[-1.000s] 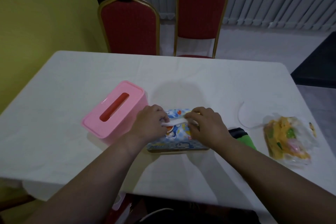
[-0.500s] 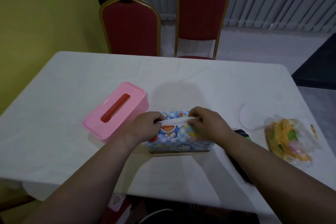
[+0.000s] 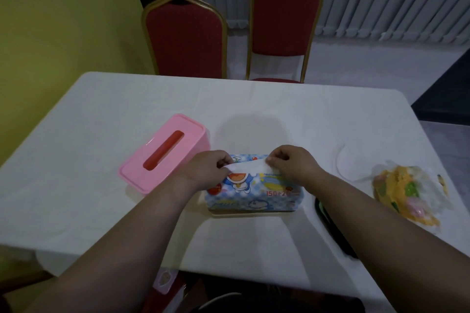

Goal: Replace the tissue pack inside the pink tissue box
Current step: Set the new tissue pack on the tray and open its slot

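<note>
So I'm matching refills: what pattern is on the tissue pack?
Blue-and-white checks with cartoon characters on the tissue pack, clearest in the head view.

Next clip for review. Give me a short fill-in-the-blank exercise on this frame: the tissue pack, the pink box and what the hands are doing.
1. Both hands, the left hand and the right hand, pinch a white ____ across the top of the tissue pack.
2. The pink tissue box lies to the ____ of the pack.
3. The slot in the pink box's lid shows ____ tissue sticking out.
4. Beyond the table stand ____ red chairs.

Missing words: strip; left; no; two
</note>
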